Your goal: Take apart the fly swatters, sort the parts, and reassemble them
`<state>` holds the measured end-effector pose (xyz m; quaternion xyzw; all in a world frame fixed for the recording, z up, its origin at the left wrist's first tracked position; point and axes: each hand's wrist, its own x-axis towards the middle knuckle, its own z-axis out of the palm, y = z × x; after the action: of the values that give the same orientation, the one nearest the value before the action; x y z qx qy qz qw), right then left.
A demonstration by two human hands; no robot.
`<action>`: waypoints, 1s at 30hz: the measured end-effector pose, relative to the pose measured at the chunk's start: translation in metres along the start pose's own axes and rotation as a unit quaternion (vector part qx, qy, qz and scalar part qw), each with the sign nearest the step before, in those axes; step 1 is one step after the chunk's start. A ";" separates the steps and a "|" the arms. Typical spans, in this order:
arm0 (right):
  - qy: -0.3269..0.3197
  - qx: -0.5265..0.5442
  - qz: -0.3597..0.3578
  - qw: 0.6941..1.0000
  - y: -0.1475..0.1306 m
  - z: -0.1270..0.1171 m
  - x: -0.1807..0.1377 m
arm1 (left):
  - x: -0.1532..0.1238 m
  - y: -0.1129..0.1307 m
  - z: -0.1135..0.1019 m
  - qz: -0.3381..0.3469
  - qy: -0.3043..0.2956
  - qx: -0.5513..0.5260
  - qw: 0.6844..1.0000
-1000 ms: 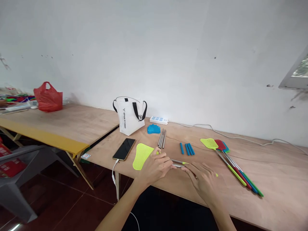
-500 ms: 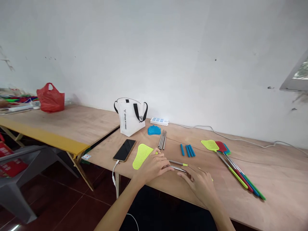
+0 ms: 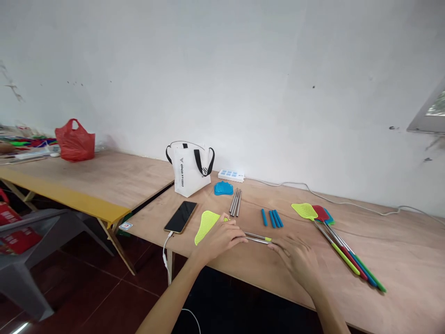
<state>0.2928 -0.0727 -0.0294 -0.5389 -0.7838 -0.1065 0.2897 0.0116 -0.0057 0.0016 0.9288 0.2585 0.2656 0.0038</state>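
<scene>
My left hand (image 3: 219,237) is closed on the head end of a thin metal rod (image 3: 256,237) with a yellow-green tip, right beside the yellow-green swatter head (image 3: 205,225) near the plywood table's (image 3: 399,260) front edge. My right hand (image 3: 298,258) grips the rod's other end, fingers curled over it. The rod lies low over the table between both hands. Part of it is hidden under my fingers.
Behind the hands lie a phone (image 3: 181,216) on a white cable, a white tote bag (image 3: 189,169), a blue swatter head (image 3: 223,188), several metal rods (image 3: 235,202) and several blue grips (image 3: 272,218). Finished swatters (image 3: 342,248) lie at right. A red bag (image 3: 75,140) sits on the left table.
Both hands stay on the rod. My right hand drew back toward me and left, then went out right again. The view drifted slightly.
</scene>
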 end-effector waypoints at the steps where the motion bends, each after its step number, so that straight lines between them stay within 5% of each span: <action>1: 0.011 -0.005 0.001 1.000 0.012 -0.003 -0.002 | -0.002 -0.006 -0.002 -0.004 0.000 0.004 1.000; 7: 0.031 0.028 0.058 0.997 0.066 -0.021 -0.014 | -0.005 -0.022 -0.008 -0.023 0.005 0.024 0.999; 14: 0.037 0.077 0.085 0.993 0.072 -0.023 -0.019 | -0.002 -0.010 -0.011 -0.041 0.035 0.039 0.998; 19: -0.009 0.089 0.082 0.993 0.055 -0.022 -0.010 | -0.002 -0.007 -0.010 -0.005 0.068 0.069 0.995; 24: -0.055 0.094 0.050 0.993 0.010 -0.003 -0.001 | 0.008 0.015 0.016 0.060 0.056 0.080 0.993; 30: -0.043 0.069 0.046 0.996 -0.023 0.015 0.003 | 0.008 0.015 0.024 0.032 0.024 0.047 0.998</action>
<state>0.2659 -0.0727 -0.0365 -0.5574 -0.7752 -0.0157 0.2969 0.0367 -0.0119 -0.0123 0.9291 0.2410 0.2751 -0.0549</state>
